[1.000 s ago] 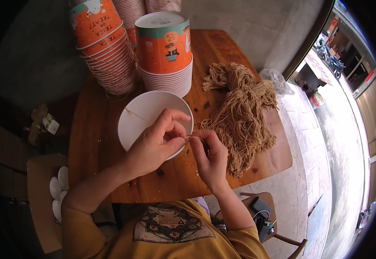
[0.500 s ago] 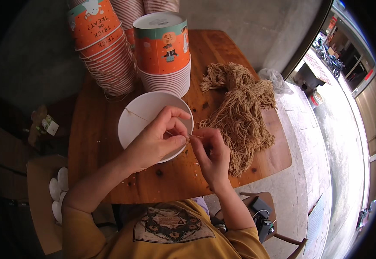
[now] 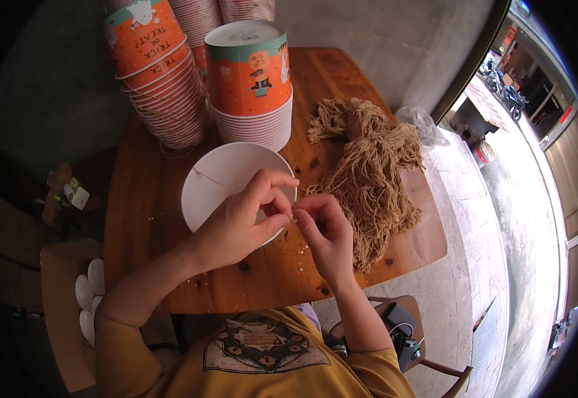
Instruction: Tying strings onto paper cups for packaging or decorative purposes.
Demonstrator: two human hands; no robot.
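Note:
A white-lined paper bucket (image 3: 199, 196) lies tipped toward me on the table, its open mouth showing. A thin tan cord (image 3: 211, 178) runs across its inside from the far left wall. My left hand (image 3: 246, 215) reaches over the mouth, thumb and fingers pinched at the right rim. Against it, my right hand (image 3: 331, 235) is closed too, thumb and index finger pressed together. The cord's end is at their meeting fingertips, mostly hidden. Just right of my right hand lies a loose bundle of tan cords (image 3: 375, 179).
Behind the bucket stands an upside-down stack of orange printed buckets (image 3: 249, 79). A taller stack (image 3: 163, 86), with cords hanging along it, leans at the left. The wooden table (image 3: 150, 265) ends close to my body. A cardboard box (image 3: 63, 285) holds white round pieces; a chair (image 3: 402, 318) stands right.
My fingertips have drawn closer together at the rim, and the bit of cord between them shows less. The bucket has shifted only slightly.

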